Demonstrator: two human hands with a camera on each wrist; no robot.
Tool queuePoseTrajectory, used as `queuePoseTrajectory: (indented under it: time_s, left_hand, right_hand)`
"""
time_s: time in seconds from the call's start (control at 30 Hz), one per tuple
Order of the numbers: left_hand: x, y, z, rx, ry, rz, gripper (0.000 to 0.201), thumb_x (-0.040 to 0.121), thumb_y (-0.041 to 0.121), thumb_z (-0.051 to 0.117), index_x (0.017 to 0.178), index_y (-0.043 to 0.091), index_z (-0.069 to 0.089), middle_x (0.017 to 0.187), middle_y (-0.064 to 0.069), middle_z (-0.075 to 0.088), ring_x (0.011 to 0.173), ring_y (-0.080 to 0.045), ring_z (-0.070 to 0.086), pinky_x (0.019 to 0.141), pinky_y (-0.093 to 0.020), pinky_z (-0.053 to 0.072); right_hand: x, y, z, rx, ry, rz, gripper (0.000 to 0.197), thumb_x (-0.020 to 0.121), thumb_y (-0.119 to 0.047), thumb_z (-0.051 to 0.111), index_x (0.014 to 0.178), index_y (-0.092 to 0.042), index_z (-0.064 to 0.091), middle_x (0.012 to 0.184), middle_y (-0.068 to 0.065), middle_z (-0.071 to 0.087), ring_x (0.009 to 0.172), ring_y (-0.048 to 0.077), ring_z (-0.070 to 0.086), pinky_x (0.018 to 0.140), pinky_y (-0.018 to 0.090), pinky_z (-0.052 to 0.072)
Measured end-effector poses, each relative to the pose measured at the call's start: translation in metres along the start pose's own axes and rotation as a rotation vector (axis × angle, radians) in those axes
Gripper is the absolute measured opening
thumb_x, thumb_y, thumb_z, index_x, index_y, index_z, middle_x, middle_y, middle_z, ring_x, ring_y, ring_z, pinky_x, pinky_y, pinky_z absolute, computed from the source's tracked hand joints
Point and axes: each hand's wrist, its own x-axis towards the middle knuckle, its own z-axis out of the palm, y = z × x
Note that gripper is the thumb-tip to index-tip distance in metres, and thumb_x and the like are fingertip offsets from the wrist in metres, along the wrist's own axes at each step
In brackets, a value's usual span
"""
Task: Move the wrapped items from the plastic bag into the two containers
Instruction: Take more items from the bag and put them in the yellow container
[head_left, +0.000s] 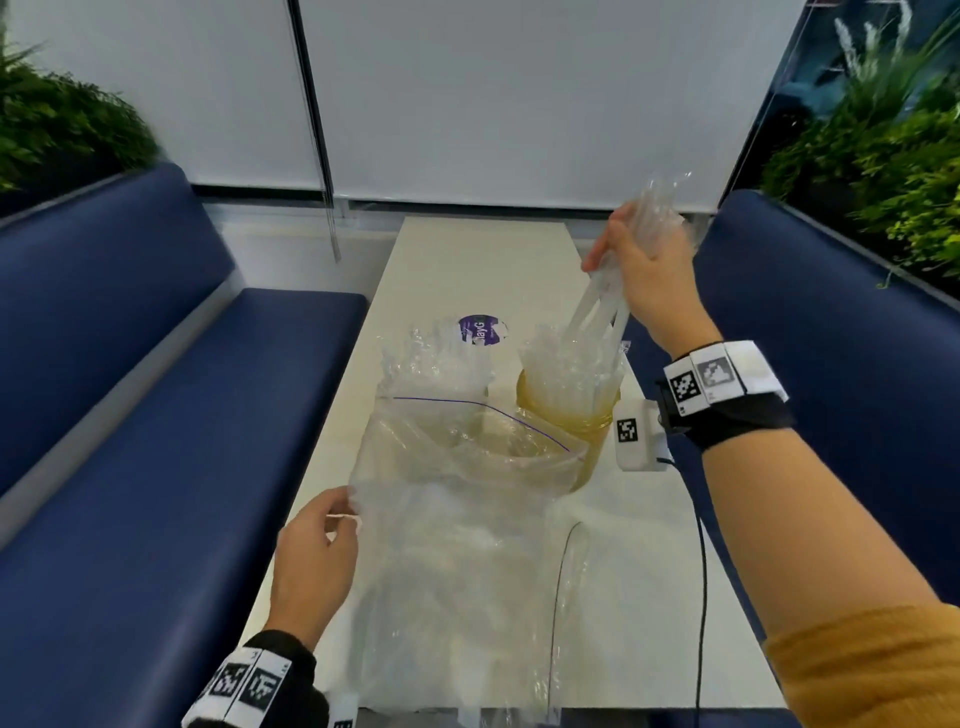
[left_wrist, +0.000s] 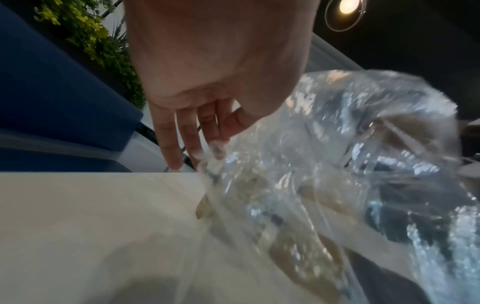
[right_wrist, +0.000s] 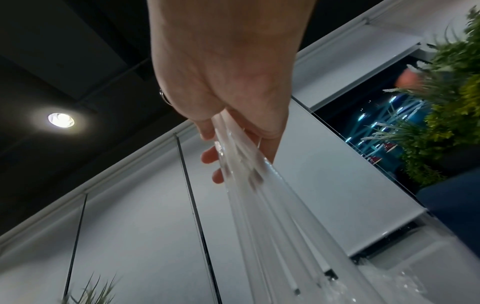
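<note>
A clear zip-top plastic bag (head_left: 457, 525) stands open on the white table (head_left: 467, 270) with wrapped items still inside. My left hand (head_left: 340, 512) pinches the bag's left edge; the left wrist view shows that hand (left_wrist: 194, 144) at the crinkled bag (left_wrist: 337, 164). My right hand (head_left: 618, 249) grips a bundle of long clear-wrapped straws (head_left: 597, 306), their lower ends dipping into the yellowish right container (head_left: 566, 421), which holds several more. The left container (head_left: 431, 374), also filled with wrapped items, is half hidden behind the bag. In the right wrist view the hand (right_wrist: 221, 148) grips the straws (right_wrist: 259, 205).
Blue benches (head_left: 156, 415) flank the narrow table on both sides. A black cable (head_left: 558, 597) loops across the table by the bag. A white tagged box (head_left: 639, 436) hangs at my right wrist. A purple sticker (head_left: 480, 328) lies behind the containers. Plants stand at both far corners.
</note>
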Motion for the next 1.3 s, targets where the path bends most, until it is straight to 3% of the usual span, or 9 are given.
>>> queuePoseTrajectory:
  time_s: [0.13,0.23,0.33,0.4,0.53,0.7,0.9,1.1,1.3]
  left_hand:
    - [0.003,0.044,-0.018,-0.057,0.172,0.088,0.029,0.1,0.003,0.049,0.115,0.019,0.067,0.107,0.002,0.071,0.104,-0.022,0.067,0.087,-0.036,0.051]
    - [0.017,0.118,-0.021,-0.061,0.277,0.409,0.019,0.099,0.004,0.054,0.107,0.014,0.068,0.105,0.003,0.07,0.099,-0.015,0.064,0.09,-0.031,0.052]
    - [0.039,0.196,0.004,0.05,0.128,0.709,0.013,0.096,0.019,0.064,0.108,0.016,0.067,0.104,0.006,0.067,0.097,-0.009,0.059,0.086,-0.011,0.041]
    - [0.057,0.236,0.039,0.156,-0.084,0.762,0.036,0.092,0.038,0.071,0.121,0.019,0.063,0.115,0.006,0.063,0.106,-0.01,0.057,0.092,-0.018,0.044]
    - [0.089,0.272,0.117,0.409,-0.473,0.594,0.09,0.08,0.065,0.073,0.149,0.015,0.043,0.146,-0.005,0.05,0.134,-0.023,0.047,0.11,-0.043,0.043]
    - [0.1,0.27,0.172,0.453,-0.416,0.538,0.05,0.095,0.026,0.065,0.137,0.007,0.046,0.137,-0.014,0.053,0.127,-0.034,0.05,0.104,-0.046,0.045]
    - [0.103,0.244,0.181,0.371,-0.365,0.407,0.035,0.091,0.003,0.06,0.125,0.005,0.051,0.112,-0.018,0.066,0.101,-0.036,0.065,0.085,-0.045,0.056]
    - [0.104,0.227,0.181,0.39,-0.395,0.393,0.02,0.091,0.011,0.056,0.076,0.005,0.068,0.076,-0.011,0.07,0.077,-0.032,0.07,0.064,-0.034,0.056]
    - [0.109,0.216,0.179,0.281,-0.497,0.336,0.028,0.092,0.02,0.064,0.071,0.002,0.072,0.073,-0.003,0.068,0.068,-0.019,0.063,0.071,-0.032,0.058]
  right_hand:
    - [-0.001,0.003,-0.004,0.051,0.036,0.008,0.014,0.106,-0.016,0.045,0.112,-0.006,0.052,0.081,0.011,0.066,0.076,0.02,0.069,0.086,0.04,0.056]
    - [0.0,-0.002,-0.01,0.092,0.052,-0.034,0.01,0.106,-0.017,0.046,0.108,-0.01,0.053,0.08,0.007,0.065,0.076,0.023,0.069,0.084,0.039,0.057]
    - [-0.001,-0.003,-0.017,0.162,0.087,-0.046,0.013,0.106,-0.016,0.046,0.11,-0.004,0.051,0.08,0.008,0.061,0.073,0.023,0.065,0.072,0.03,0.056]
    - [-0.002,-0.004,-0.02,0.203,0.113,-0.057,0.016,0.106,-0.017,0.046,0.112,-0.003,0.05,0.08,0.01,0.057,0.071,0.022,0.061,0.068,0.029,0.054]
    - [-0.003,-0.002,-0.023,0.271,0.188,-0.053,0.016,0.106,-0.018,0.047,0.112,-0.004,0.051,0.073,0.002,0.053,0.062,0.013,0.054,0.065,0.032,0.05]
    - [0.002,0.003,-0.03,0.307,0.297,0.0,0.015,0.102,-0.018,0.056,0.111,-0.007,0.051,0.075,0.001,0.054,0.062,0.009,0.055,0.066,0.03,0.053]
    - [0.009,0.005,-0.032,0.342,0.391,-0.003,0.027,0.102,-0.02,0.057,0.117,0.0,0.048,0.075,0.002,0.057,0.059,0.01,0.055,0.066,0.031,0.052]
    - [0.018,0.009,-0.026,0.327,0.375,-0.025,0.046,0.098,-0.019,0.059,0.134,0.003,0.039,0.107,0.021,0.054,0.071,0.015,0.06,0.066,0.024,0.053]
    - [0.02,0.022,-0.016,0.353,0.391,0.071,0.011,0.102,-0.012,0.05,0.109,-0.017,0.042,0.077,0.004,0.06,0.061,0.024,0.068,0.064,0.039,0.06]
